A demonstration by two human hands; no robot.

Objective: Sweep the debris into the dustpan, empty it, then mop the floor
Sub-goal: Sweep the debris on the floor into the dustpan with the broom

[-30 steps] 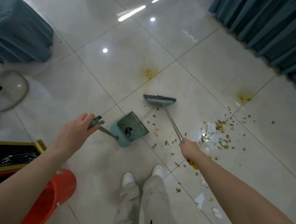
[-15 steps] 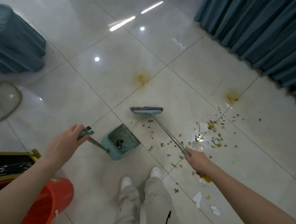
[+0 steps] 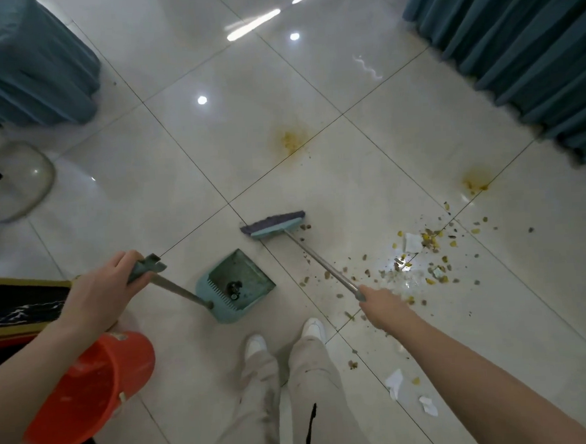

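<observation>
The teal plastic dustpan (image 3: 235, 285) sits on the glossy cream tiled floor (image 3: 165, 181), its open mouth facing far-right and its comb-toothed back wall near. A small dark clump lies inside it, though the blur makes its nature hard to tell. The left hand (image 3: 99, 295) is wrapped around the grip of the dustpan's long metal handle. The right hand (image 3: 384, 305) is clenched on the metal shaft of the teal-headed broom with purple bristles (image 3: 274, 224), whose head rests on the floor just beyond the dustpan's far corner, a few crumbs touching its right end.

The scattered brown and yellow debris with white paper scraps (image 3: 417, 262) spreads across the tiles right of the broom shaft, with more scraps near the right forearm. 2 yellow stains (image 3: 292, 141) mark the floor farther out. An orange plastic bucket (image 3: 89, 385) lies tilted at near left, beneath the left forearm. Teal pleated curtains (image 3: 521, 43) edge the far right; a teal draped cloth (image 3: 24, 63) fills the far left. Open tile lies between them.
</observation>
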